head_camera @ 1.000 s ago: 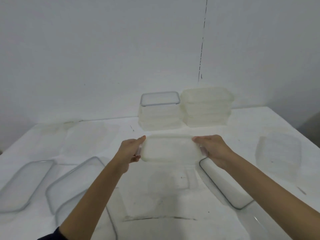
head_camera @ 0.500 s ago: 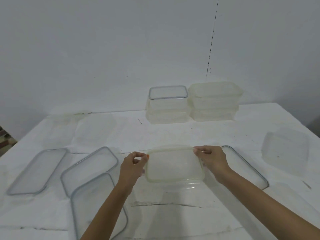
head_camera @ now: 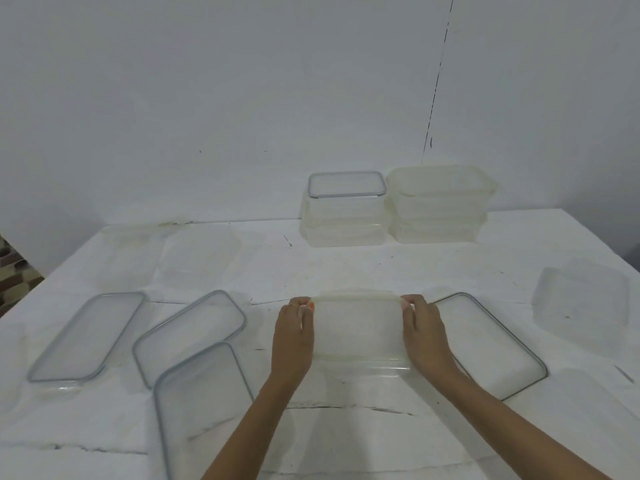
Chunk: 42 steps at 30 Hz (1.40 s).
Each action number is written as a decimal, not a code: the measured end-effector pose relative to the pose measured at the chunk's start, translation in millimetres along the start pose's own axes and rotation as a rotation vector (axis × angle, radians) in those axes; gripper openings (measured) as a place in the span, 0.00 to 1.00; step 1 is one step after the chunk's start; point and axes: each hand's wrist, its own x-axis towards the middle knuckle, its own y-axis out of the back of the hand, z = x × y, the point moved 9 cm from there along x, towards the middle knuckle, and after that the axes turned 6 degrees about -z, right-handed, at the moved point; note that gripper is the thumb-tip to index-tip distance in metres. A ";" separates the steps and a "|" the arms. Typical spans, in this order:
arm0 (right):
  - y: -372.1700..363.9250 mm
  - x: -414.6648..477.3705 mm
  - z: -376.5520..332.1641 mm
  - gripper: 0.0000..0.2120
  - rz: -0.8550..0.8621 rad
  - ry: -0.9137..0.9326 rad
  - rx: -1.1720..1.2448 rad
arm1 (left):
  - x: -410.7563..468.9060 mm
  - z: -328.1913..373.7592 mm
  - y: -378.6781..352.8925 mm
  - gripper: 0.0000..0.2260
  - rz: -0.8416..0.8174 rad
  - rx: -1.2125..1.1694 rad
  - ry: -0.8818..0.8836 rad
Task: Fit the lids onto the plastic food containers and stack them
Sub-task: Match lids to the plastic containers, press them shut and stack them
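— What have you got there?

— A box: cloudy clear plastic, rectangular with rounded corners, its rim a little yellowed. It is straight in front of me, down at the table. A glossy clear edge shows just under the box's near side, but I can't tell what it belongs to.

— And your hands?

— My left hand grips the box's left end and my right hand grips its right end. The fingers of both curl round the rim near the far corners.

— Any brand or label?

— Any marking on the plastic is too faint to tell.

— What lies around the box?

— Just right of it is the right lid, clear with a dark grey rim, flat on the table and partly under my forearm. Left of the box lie three lids of the same kind, all slanted, the nearest overlapping the middle one. Behind the box, against the wall, two stacks stand side by side. The left stack is topped by a grey-rimmed lid, and the right stack is cloudy and yellowish. Far right of the box sits a clear tub.

— And the room?

— The table is white, scuffed, with dark cracks. The wall is pale grey, with a thin dark line running down it above the right stack.
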 end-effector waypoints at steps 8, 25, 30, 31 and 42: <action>-27.7 -30.8 -62.2 0.39 -0.544 0.710 -0.364 | -18.7 47.4 -35.3 0.39 -0.586 0.478 -0.637; -39.2 -38.8 -46.7 0.36 -0.240 1.023 -0.671 | -23.8 35.8 -35.4 0.34 -0.330 0.467 -0.954; -37.1 -31.7 -46.0 0.36 -0.307 1.020 -0.707 | -26.7 35.0 -34.6 0.32 -0.266 0.450 -0.876; -33.6 -26.0 -46.5 0.35 -0.321 1.015 -0.734 | -27.5 34.9 -36.6 0.32 -0.230 0.460 -0.822; -7.2 -8.6 -62.2 0.24 -0.440 0.822 -0.424 | -21.6 35.6 -47.8 0.33 -0.637 0.455 -0.645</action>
